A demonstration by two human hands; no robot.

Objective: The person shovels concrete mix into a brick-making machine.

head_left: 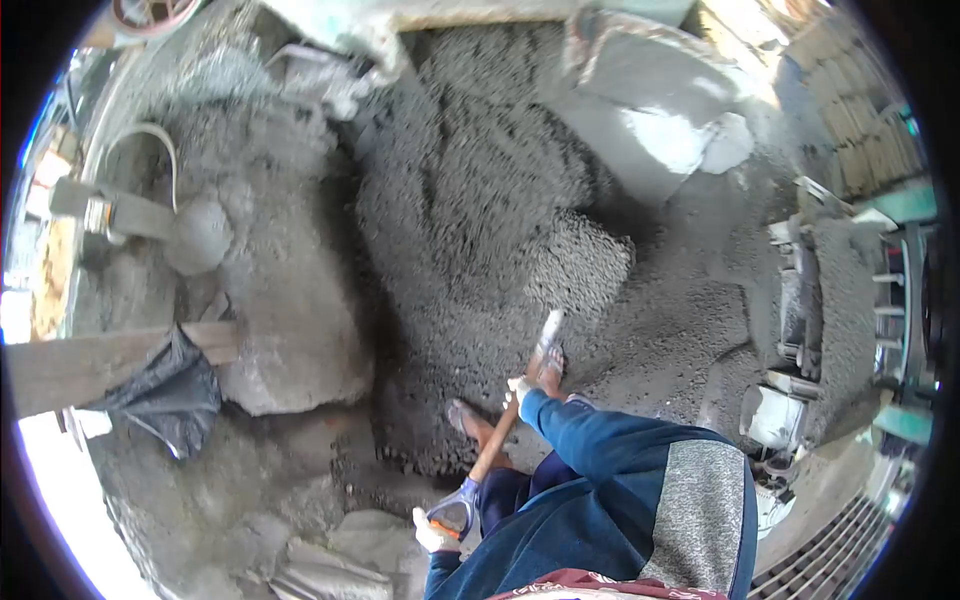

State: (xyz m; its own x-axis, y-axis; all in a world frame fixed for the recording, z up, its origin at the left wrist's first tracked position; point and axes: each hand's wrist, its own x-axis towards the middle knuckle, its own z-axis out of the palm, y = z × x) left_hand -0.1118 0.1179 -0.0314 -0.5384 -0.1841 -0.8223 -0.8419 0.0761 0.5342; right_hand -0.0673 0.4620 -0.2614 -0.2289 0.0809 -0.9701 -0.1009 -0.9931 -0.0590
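My left hand (435, 531), in a whitish glove, is closed around the D-shaped grip (462, 505) of a shovel. Further along its wooden shaft (497, 440), my right hand (520, 389) in a similar glove is wrapped around it. The shovel slants up and to the right, away from my body. Beyond its pale socket (551, 327), the blade is hidden under a heap of wet, grey gravelly mix (581, 264). My feet (551, 366) stand on the mix beside the shaft.
A broad mound of grey mix (470, 170) spreads ahead. A sloped metal chute (640, 135) stands at upper right. At left are a large grey block (290, 300) and a wooden beam (110, 365) with black plastic (180, 395). A mix-covered machine (840, 310) is at right.
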